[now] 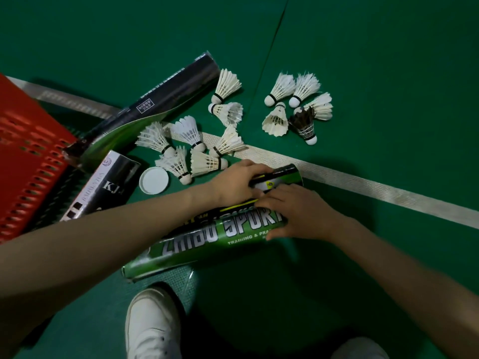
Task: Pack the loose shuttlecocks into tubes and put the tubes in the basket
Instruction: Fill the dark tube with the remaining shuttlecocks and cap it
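Shuttlecocks (pixel 190 129) lie loose on the green floor (pixel 388 73) ahead of me. One cluster sits by the white court line (pixel 363 183) and another further right, with a dark-feathered shuttlecock (pixel 305 125) in that second group. My left hand (pixel 238 182) is curled over a dark tube (pixel 287 173) lying on the line, fingers wrapped round it. My right hand (pixel 298 213) grips the far end of the green tube (pixel 202 247), thumb beneath and fingers over the top. This tube lies on the floor just beyond my white shoe (pixel 153 327). To my left stands the red basket (pixel 26 151). A long black tube (pixel 168 92) reaches its rim, and a black KJ tube (pixel 111 182) lies beside it, with a white lid (pixel 154 181) just next to that.
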`<move>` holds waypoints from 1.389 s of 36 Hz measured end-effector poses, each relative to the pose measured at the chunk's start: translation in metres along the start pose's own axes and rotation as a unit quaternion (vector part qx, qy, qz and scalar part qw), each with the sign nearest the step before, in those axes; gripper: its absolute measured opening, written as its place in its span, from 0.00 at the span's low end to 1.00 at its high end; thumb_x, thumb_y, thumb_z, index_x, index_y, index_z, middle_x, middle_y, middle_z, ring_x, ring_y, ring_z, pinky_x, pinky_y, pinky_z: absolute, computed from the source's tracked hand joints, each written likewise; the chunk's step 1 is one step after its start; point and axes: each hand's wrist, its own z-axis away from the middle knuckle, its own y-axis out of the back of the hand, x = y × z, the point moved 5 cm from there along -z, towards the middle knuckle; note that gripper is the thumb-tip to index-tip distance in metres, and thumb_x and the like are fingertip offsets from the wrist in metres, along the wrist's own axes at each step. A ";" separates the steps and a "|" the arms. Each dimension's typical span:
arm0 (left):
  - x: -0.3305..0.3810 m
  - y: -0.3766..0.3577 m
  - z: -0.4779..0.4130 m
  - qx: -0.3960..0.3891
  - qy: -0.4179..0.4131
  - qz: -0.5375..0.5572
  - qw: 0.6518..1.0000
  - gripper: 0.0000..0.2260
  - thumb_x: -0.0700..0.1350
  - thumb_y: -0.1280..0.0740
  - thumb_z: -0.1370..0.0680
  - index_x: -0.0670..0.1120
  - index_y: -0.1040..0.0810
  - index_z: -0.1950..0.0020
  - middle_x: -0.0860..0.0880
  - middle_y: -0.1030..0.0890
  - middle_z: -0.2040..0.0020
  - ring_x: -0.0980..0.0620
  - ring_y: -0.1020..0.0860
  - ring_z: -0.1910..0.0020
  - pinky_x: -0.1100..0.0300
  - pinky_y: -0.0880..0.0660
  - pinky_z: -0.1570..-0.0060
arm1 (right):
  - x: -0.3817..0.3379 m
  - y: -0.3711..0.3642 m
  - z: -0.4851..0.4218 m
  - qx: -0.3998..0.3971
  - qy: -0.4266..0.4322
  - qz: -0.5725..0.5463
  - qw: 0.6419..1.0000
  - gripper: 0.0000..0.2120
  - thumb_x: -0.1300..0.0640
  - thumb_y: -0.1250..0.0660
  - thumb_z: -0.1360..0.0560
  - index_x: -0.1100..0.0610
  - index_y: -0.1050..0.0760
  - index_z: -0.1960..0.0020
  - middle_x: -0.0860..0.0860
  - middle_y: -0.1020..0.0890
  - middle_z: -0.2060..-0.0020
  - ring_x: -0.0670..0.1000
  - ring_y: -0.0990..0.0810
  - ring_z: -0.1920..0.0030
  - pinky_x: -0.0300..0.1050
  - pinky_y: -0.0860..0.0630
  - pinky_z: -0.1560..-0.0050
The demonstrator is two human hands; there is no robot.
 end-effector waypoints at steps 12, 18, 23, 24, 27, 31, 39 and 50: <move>-0.031 0.043 0.012 0.190 0.069 0.048 0.978 0.06 0.39 0.33 0.24 0.46 0.21 0.48 0.49 0.21 0.53 0.53 0.25 0.55 0.63 0.30 0.54 | 0.010 0.024 -0.020 0.071 -0.027 -0.047 0.996 0.18 0.45 0.34 0.26 0.54 0.24 0.42 0.51 0.22 0.46 0.53 0.25 0.45 0.49 0.26 0.47; -0.065 0.063 0.017 0.179 0.101 -0.094 0.974 0.12 0.43 0.31 0.27 0.47 0.21 0.44 0.44 0.24 0.43 0.42 0.28 0.42 0.51 0.31 0.42 | 0.017 0.044 -0.061 0.017 -0.041 -0.002 0.999 0.22 0.49 0.36 0.23 0.54 0.32 0.31 0.51 0.27 0.36 0.53 0.31 0.36 0.49 0.33 0.35; -0.095 0.073 0.012 0.106 0.158 -0.062 0.980 0.15 0.47 0.32 0.24 0.45 0.24 0.39 0.44 0.22 0.42 0.43 0.25 0.44 0.55 0.28 0.48 | 0.027 0.058 -0.090 0.014 -0.059 0.029 0.998 0.25 0.50 0.34 0.23 0.57 0.34 0.29 0.54 0.29 0.35 0.55 0.32 0.34 0.50 0.32 0.37; -0.098 0.075 0.009 0.079 0.161 -0.057 0.982 0.14 0.47 0.32 0.24 0.45 0.23 0.40 0.45 0.21 0.43 0.44 0.24 0.46 0.57 0.28 0.50 | 0.030 0.060 -0.096 0.013 -0.065 0.029 0.997 0.26 0.50 0.34 0.23 0.57 0.35 0.29 0.55 0.29 0.35 0.56 0.32 0.35 0.50 0.32 0.38; -0.100 0.097 0.005 0.118 0.162 -0.014 0.980 0.11 0.49 0.33 0.23 0.46 0.21 0.44 0.47 0.18 0.48 0.47 0.22 0.51 0.54 0.25 0.52 | 0.037 0.062 -0.113 -0.011 -0.077 0.029 0.997 0.27 0.51 0.34 0.24 0.58 0.37 0.28 0.56 0.30 0.36 0.58 0.31 0.37 0.51 0.30 0.41; -0.109 0.135 -0.005 0.225 0.172 -0.069 0.957 0.17 0.46 0.34 0.23 0.45 0.27 0.35 0.42 0.27 0.38 0.42 0.30 0.38 0.49 0.29 0.41 | 0.046 0.064 -0.135 -0.043 -0.116 -0.009 0.992 0.29 0.52 0.34 0.24 0.54 0.40 0.26 0.56 0.33 0.35 0.58 0.33 0.36 0.53 0.29 0.41; -0.155 0.155 -0.041 0.197 0.243 -0.224 0.923 0.34 0.44 0.34 0.26 0.44 0.48 0.25 0.37 0.38 0.30 0.37 0.39 0.32 0.44 0.40 0.32 | 0.058 0.053 -0.163 -0.091 -0.205 -0.140 0.964 0.22 0.52 0.37 0.22 0.52 0.36 0.29 0.53 0.32 0.31 0.55 0.31 0.33 0.48 0.32 0.37; -0.136 0.164 -0.051 0.217 0.217 -0.220 0.926 0.39 0.45 0.30 0.28 0.50 0.49 0.24 0.39 0.34 0.36 0.37 0.31 0.40 0.41 0.32 0.38 | 0.063 0.060 -0.139 0.132 -0.258 -0.308 0.906 0.12 0.66 0.38 0.25 0.53 0.26 0.46 0.41 0.31 0.68 0.42 0.35 0.74 0.32 0.37 0.72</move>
